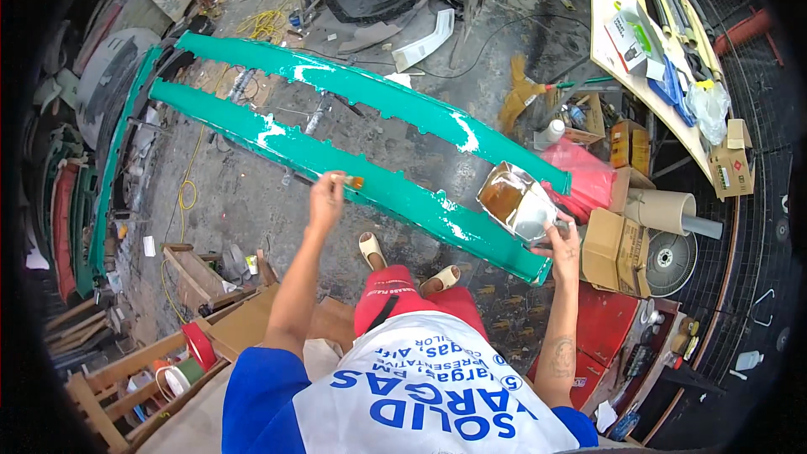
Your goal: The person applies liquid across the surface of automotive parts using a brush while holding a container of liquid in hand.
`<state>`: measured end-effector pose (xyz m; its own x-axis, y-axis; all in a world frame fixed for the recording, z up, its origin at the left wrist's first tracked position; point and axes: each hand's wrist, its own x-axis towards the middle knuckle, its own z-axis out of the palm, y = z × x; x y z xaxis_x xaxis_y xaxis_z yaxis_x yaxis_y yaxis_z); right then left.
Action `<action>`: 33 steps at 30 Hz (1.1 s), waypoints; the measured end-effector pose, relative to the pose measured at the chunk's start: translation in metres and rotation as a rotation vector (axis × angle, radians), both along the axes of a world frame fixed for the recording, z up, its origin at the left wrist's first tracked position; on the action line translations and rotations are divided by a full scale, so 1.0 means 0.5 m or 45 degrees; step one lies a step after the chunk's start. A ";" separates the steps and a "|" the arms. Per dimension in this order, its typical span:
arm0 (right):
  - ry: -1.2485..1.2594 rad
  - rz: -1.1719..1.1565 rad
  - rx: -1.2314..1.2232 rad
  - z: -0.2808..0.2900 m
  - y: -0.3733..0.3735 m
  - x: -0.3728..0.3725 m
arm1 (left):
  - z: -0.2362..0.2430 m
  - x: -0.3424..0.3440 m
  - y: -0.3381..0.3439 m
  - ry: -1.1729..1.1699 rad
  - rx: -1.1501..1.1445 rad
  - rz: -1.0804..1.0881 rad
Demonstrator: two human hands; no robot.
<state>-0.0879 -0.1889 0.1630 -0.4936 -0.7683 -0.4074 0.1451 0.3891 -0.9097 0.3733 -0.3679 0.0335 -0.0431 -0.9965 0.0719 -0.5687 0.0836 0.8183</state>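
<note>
Left hand (326,198) fingers grip brush (351,181) at green panel (370,181) edge; right hand (561,244) holds, probably, tin (516,202).

We see bright, even daylight w/ soft shadows; glare on foil container (518,200); heavy fisheye bend, black vignette at edges.

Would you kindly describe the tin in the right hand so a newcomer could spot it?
Find the long green moulded part across the floor. At its right end, the right hand holds a shiny metal tin, open, with brown liquid inside, unlike the cardboard boxes beside it.
</note>
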 end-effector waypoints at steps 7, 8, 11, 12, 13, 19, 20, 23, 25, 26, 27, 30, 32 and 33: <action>0.080 0.194 0.005 -0.051 -0.063 -0.057 | 0.021 -0.114 0.056 -0.507 -0.447 -0.118; 0.064 0.184 -0.018 -0.054 -0.070 -0.057 | 0.015 -0.157 0.085 -0.482 -0.463 -0.202; 0.075 0.190 0.005 -0.051 -0.075 -0.056 | -0.003 -0.282 0.188 -0.340 -0.342 -0.479; 0.086 0.171 0.006 -0.063 -0.072 -0.064 | 0.027 -0.334 0.215 -0.437 -0.194 -0.537; 0.085 0.165 -0.005 -0.067 -0.071 -0.066 | 0.012 -0.358 0.234 -0.164 -0.323 -0.534; 0.084 0.158 0.002 -0.060 -0.058 -0.056 | -0.006 -0.293 0.149 0.187 0.035 -0.240; 0.085 0.161 0.001 -0.057 -0.061 -0.048 | -0.016 -0.249 0.115 0.237 0.238 -0.162; 0.109 0.163 0.023 -0.044 -0.079 -0.018 | -0.042 -0.098 0.020 0.229 0.109 -0.119; 0.050 0.129 0.018 -0.032 -0.086 0.009 | -0.040 -0.022 -0.034 0.233 0.031 -0.075; 0.035 0.141 -0.004 -0.030 -0.092 0.024 | -0.041 0.021 -0.053 0.183 0.069 -0.053; 0.039 0.161 -0.049 -0.048 -0.097 0.031 | -0.042 0.049 -0.066 0.136 -0.105 -0.017; 0.090 0.174 -0.033 -0.082 -0.105 0.060 | 0.050 0.012 -0.088 0.239 0.150 0.014; 0.076 0.204 -0.004 -0.075 -0.130 0.105 | 0.125 -0.028 -0.077 0.286 0.256 -0.041; 0.067 0.216 -0.015 -0.071 -0.144 0.129 | 0.149 -0.063 -0.064 0.426 0.159 -0.180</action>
<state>-0.0233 -0.2607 0.1273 -0.3766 -0.8472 -0.3748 0.0302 0.3931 -0.9190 0.3416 -0.3997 0.1078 -0.1756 -0.9843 -0.0167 -0.2585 0.0298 0.9655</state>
